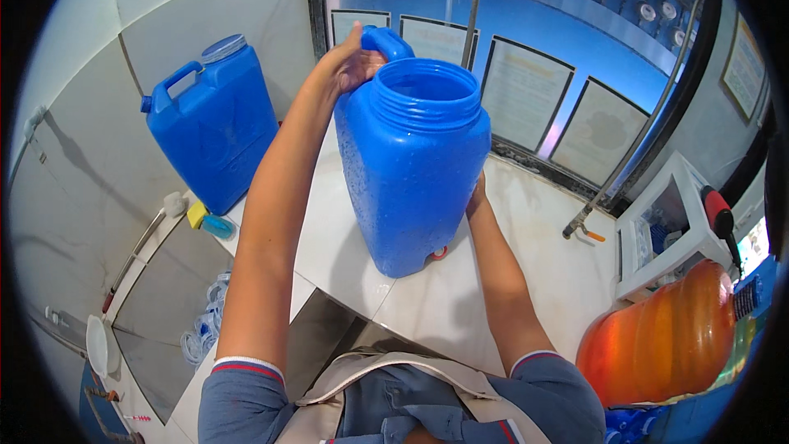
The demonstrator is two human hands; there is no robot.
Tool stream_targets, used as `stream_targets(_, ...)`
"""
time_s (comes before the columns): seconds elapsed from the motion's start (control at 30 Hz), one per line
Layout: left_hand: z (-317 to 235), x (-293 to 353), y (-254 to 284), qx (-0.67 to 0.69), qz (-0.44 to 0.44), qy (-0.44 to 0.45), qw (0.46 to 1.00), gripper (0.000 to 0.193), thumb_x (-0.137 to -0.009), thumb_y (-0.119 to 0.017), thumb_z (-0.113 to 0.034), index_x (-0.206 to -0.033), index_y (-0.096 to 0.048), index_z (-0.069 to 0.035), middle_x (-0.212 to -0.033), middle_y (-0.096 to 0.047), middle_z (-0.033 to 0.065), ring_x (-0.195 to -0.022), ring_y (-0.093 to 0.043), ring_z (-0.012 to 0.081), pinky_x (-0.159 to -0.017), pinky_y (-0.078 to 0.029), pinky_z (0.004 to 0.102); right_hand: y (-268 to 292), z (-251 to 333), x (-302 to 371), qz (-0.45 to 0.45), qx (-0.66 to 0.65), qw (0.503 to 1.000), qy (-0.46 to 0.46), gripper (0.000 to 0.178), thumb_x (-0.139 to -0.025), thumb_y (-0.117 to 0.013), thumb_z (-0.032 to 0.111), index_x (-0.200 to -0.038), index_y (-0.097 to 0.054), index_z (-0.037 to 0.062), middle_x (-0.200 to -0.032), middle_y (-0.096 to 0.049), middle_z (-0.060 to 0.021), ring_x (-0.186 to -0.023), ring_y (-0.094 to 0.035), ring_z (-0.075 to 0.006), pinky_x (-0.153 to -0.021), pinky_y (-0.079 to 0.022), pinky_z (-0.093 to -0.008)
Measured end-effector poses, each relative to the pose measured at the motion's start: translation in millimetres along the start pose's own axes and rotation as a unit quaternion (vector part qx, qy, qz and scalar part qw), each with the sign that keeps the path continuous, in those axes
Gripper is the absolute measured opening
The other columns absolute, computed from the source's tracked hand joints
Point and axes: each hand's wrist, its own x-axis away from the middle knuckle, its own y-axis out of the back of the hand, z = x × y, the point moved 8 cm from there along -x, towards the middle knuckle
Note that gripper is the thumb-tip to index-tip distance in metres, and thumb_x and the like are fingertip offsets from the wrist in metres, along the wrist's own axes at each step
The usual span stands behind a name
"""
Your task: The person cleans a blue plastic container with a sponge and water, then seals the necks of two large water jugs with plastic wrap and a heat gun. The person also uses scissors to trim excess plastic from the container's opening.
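Observation:
A blue plastic water container with a wide, uncapped threaded mouth is in front of me, over the white tiled counter. Droplets cover its left side, and a small reddish fitting shows low on its right. My left hand is closed at the handle on its top, thumb pointing up. Against the container's right side rests my right hand, its fingers mostly hidden behind it. A second blue container, with a clear lid on its wide mouth, stands at the left by the wall.
A yellow-and-blue brush or sponge lies beside the second container. Clear lids fill a recess at left. A tap with an orange handle and a white cabinet stand at right, near a large orange-tinted bottle. Windows line the back.

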Motion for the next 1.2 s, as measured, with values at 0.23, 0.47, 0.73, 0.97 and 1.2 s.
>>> stream_targets(0.23,16.7,102.3,79.8,-0.121,-0.174,-0.131,0.969,0.031,-0.091,-0.048,-0.027,-0.106,-0.045,0.001,-0.100,-0.058,0.0163,-0.090,-0.060,0.0248,-0.081,-0.050,0.0333,-25.9,4.5,5.8,0.047,0.005,0.998,-0.038,0.041,-0.093,-0.038,0.034,-0.109,-0.054,0.0002,-0.096,-0.062,-0.0124,-0.089,-0.061,-0.0236,-0.077,-0.051,-0.0369)
stream_targets(0.47,83.5,197.8,173.8,-0.157,-0.246,-0.016,0.956,0.024,-0.089,-0.048,-0.016,-0.106,-0.048,0.001,-0.089,-0.061,0.0104,-0.077,-0.060,0.0180,-0.067,-0.052,0.0295,-13.8,-10.1,3.9,-0.037,0.040,0.995,-0.086,0.037,-0.092,-0.042,0.032,-0.108,-0.055,0.0005,-0.095,-0.062,-0.0118,-0.085,-0.062,-0.0216,-0.071,-0.053,-0.0341)
stream_targets(0.73,51.3,287.5,302.4,-0.482,-0.268,-0.058,0.832,0.020,-0.081,-0.060,-0.012,-0.097,-0.065,-0.001,-0.086,-0.066,0.0098,-0.076,-0.062,0.0173,-0.065,-0.048,0.0282,11.3,-3.6,108.2,-0.003,0.530,0.833,-0.156,0.039,-0.085,-0.052,0.023,-0.118,-0.051,0.0007,-0.101,-0.060,-0.0088,-0.080,-0.058,-0.0177,-0.073,-0.047,-0.0332)
stream_targets(0.97,153.2,271.5,289.7,-0.846,-0.074,-0.016,0.528,0.028,-0.073,-0.068,-0.027,-0.088,-0.064,-0.003,-0.098,-0.061,0.0159,-0.084,-0.061,0.0336,-0.074,-0.049,0.0423,-45.3,-22.1,182.7,-0.039,0.732,0.680,0.031,0.025,-0.078,-0.056,0.010,-0.093,-0.054,-0.0098,-0.084,-0.059,-0.0224,-0.072,-0.059,-0.0338,-0.070,-0.047,-0.0398)
stream_targets(1.2,119.6,258.1,295.1,-0.717,-0.152,-0.033,0.680,0.018,-0.085,-0.058,-0.021,-0.085,-0.058,-0.004,-0.085,-0.063,0.0117,-0.075,-0.063,0.0278,-0.070,-0.051,0.0375,-41.2,-35.7,218.9,-0.166,0.794,0.582,-0.062,0.031,-0.085,-0.057,0.023,-0.091,-0.057,-0.0074,-0.082,-0.061,-0.0257,-0.077,-0.061,-0.0385,-0.069,-0.047,-0.0408)
